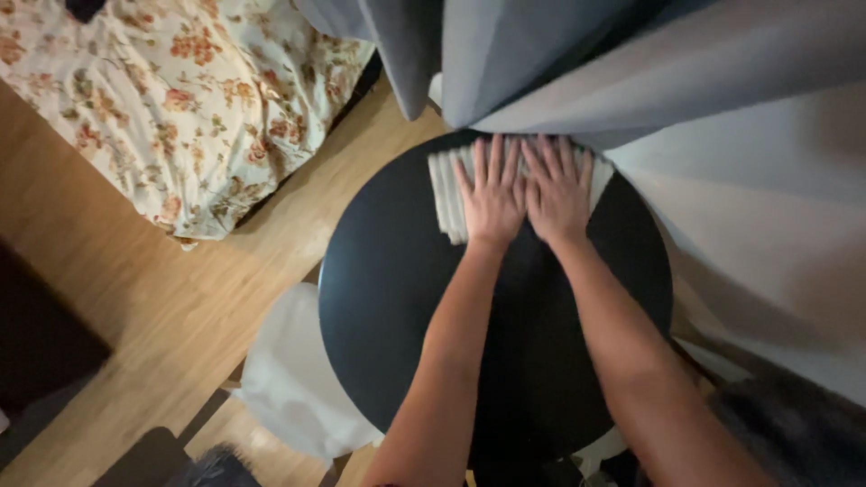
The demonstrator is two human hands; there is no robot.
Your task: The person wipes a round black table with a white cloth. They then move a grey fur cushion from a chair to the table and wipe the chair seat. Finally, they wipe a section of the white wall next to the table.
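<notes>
A folded white ribbed cloth lies at the far edge of a round black table. My left hand rests flat on the cloth, fingers spread and pointing away from me. Beside it, my right hand also presses flat on the cloth, fingers apart. The two hands lie side by side and almost touch. Most of the cloth is hidden under them; only its left part and a strip at the right show.
Grey curtains hang just beyond the table and reach its far edge. A bed with a floral cover stands at the upper left on a wooden floor. A white chair seat sits under the table's left side.
</notes>
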